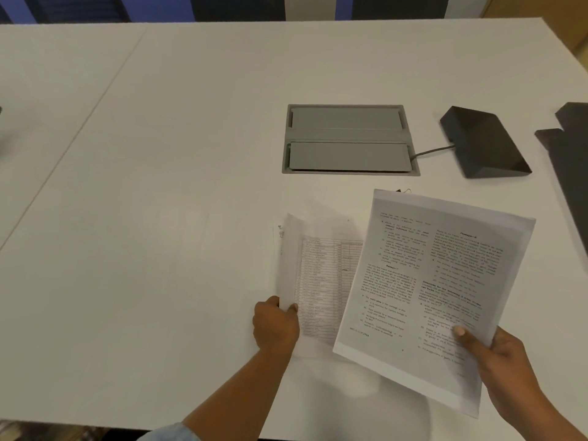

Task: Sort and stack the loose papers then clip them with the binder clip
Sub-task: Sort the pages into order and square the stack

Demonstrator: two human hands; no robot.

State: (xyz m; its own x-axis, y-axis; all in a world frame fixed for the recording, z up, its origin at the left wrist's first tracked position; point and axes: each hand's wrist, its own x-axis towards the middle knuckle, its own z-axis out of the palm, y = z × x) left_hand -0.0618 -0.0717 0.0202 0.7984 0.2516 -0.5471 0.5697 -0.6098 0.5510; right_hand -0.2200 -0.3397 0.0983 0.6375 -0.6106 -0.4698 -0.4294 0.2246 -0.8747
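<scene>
My right hand grips the lower right corner of a printed two-column text sheet and holds it tilted above the table. My left hand pinches the lower left edge of a blurred sheet with a printed table, lifted slightly over the white table. The text sheet overlaps the table sheet's right side. Just beyond the text sheet's top edge, a small part of the binder clip peeks out; the rest of it is hidden.
A grey recessed cable hatch sits in the table behind the papers. A black wedge-shaped device with a cable lies to its right. Another dark object lies at the right edge. The table's near edge runs just below my forearms.
</scene>
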